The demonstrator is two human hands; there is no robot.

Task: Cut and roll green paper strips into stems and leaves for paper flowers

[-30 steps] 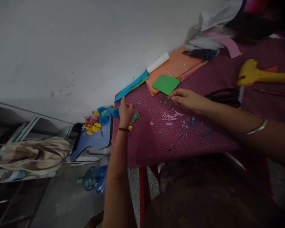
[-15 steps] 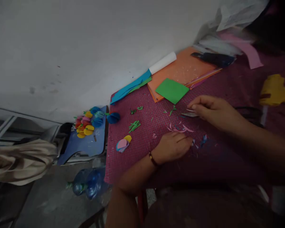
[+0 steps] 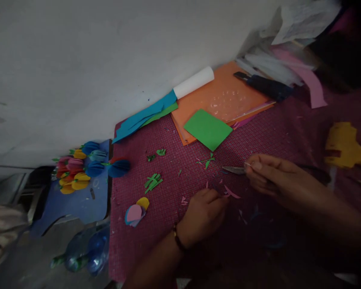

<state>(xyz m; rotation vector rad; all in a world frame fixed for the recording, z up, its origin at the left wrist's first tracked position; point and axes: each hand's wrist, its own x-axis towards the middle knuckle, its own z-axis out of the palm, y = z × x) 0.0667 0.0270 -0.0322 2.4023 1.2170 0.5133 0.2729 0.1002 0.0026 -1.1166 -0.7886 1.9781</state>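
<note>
Metal-bladed tool [image 3: 233, 170] in R hand [image 3: 269, 176], L hand [image 3: 203, 216] by pink scraps [image 3: 232, 192]

R hand closed round the tool, prob. scissors; grip hidden, pointed blade sticks out toward L over the cloth. Small pale bit shows at R thumb & finger. L hand low over tbl, fingers curled in, right by the pink scraps; can't tell if it pinches any. Dark band on L wrist.

Maroon checked tablecloth [image 3: 162, 245] below. Just past the blade: green snippets [image 3: 209, 161], then green card [image 3: 209, 128] overlapping orange sheets [image 3: 195, 106]. White roll [image 3: 194, 83] & blue strips [image 3: 147, 114] along the wall [image 3: 78, 72]. L side: green strips [image 3: 153, 182], paper circles [image 3: 134, 212] in a small pile, blue paper ball [image 3: 118, 167] nr tbl edge. Far R: yellow glue gun [image 3: 343, 144].

Off tbl, L: blue board [image 3: 98, 202] w/ coloured paper balls [image 3: 81, 180]; plastic bottles [image 3: 96, 253] on floor
</note>
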